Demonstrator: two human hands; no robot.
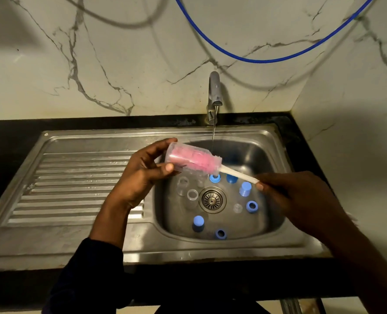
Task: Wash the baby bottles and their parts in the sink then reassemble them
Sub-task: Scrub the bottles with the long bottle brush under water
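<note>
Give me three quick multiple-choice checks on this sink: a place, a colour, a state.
1. Where is the pink sponge brush head?
A) on the ribbed drainboard
B) inside the clear plastic bottle held by the left hand
C) over the drain strainer

2. What colour are the plastic caps and rings in the steel sink basin?
A) blue
B) red
C) green

3. What is the steel tap doing?
A) shut off
B) spraying sideways
C) running a thin stream

1 B: pink shows through the bottle's wall.
2 A: every cap and ring is blue.
3 C: water falls from the spout.
</note>
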